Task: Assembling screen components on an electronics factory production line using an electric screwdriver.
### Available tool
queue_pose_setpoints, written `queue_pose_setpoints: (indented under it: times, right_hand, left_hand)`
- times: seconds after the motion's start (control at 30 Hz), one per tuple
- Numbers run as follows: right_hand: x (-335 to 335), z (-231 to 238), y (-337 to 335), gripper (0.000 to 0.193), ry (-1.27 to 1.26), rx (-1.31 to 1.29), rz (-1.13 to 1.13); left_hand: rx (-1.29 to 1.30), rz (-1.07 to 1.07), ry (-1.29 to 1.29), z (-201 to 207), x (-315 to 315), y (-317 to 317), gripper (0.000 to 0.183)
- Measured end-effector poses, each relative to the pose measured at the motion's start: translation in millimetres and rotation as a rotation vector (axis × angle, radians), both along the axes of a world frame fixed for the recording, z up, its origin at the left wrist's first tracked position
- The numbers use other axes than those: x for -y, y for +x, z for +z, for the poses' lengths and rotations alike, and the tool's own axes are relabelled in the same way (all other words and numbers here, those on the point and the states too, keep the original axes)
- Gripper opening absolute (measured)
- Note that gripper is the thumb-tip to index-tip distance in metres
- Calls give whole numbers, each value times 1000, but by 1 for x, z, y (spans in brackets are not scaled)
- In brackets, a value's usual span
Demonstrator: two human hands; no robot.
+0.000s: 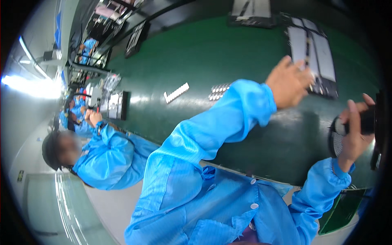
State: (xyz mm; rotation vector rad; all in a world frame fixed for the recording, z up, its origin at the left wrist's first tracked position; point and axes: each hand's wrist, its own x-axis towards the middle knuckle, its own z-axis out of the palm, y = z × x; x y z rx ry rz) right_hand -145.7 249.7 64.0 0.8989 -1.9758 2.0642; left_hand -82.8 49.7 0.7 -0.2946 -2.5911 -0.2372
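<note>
A brightly lit workshop ran off to the left, and across it lay the long dark-green workbench (183, 57), with a co-worker (108, 161) in blue seated well left of both hands. And there was the action, just beyond the left hand (288, 83): a flat black tray (331, 90) bearing two long pale panels (299, 43), a dark strip running between them! The left hand reached to the tray's near end, fingers spread and slightly bent; whether they touched it or pinched anything could not be told.

Over to the right hand (354, 132), its fingers raised and apart beside a black round object (337, 143) with a dotted face, perhaps a speaker; whether it was gripped could not be told either.

How far along? Both panels lay in the tray, so that much looked done, though whether they were fastened was too small to judge. Left of the left hand, a white tooth-edged strip (177, 92) and a cluster of small white pieces (219, 91) sat apart from the tray, seemingly unused. Farther beyond the left hand stood another pale-panelled tray (252, 10), no hand on it, its stage of completion unclear.
</note>
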Motion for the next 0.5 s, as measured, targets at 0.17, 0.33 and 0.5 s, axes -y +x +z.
queue_pose_setpoints:
  times: [0.17,0.33,0.5]
  right_hand:
    - [27,-4,8,36,-100,237,99]
    - [26,-20,0,27,-70,252,113]
    - [22,-14,-3,25,-98,281,168]
  left_hand:
    - [55,273,-12,9,58,-80,36]
    - [271,500,23,12,79,-117,41]
    - [143,527,174,47,140,-95,26]
